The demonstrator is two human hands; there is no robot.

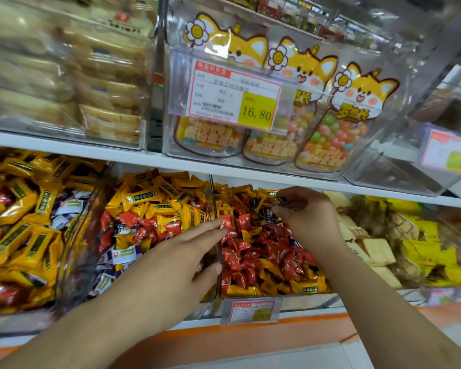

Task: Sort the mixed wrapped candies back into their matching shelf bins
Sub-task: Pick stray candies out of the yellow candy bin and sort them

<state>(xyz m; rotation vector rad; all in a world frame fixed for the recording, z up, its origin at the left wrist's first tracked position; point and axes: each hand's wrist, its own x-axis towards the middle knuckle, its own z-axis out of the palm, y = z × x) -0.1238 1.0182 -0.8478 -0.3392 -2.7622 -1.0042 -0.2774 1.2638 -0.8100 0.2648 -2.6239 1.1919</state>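
Two hands reach into the clear bins in the lower middle of the frame. Left hand (186,251) lies flat, fingers straight and together, tips touching a red candy (226,222) at the divider (215,209). Right hand (308,218) pinches a dark wrapped candy (267,213) above the red and yellow pile.

Glossy foil-like candy wrappers (240,251) fill clear, smooth plastic bins (218,235).
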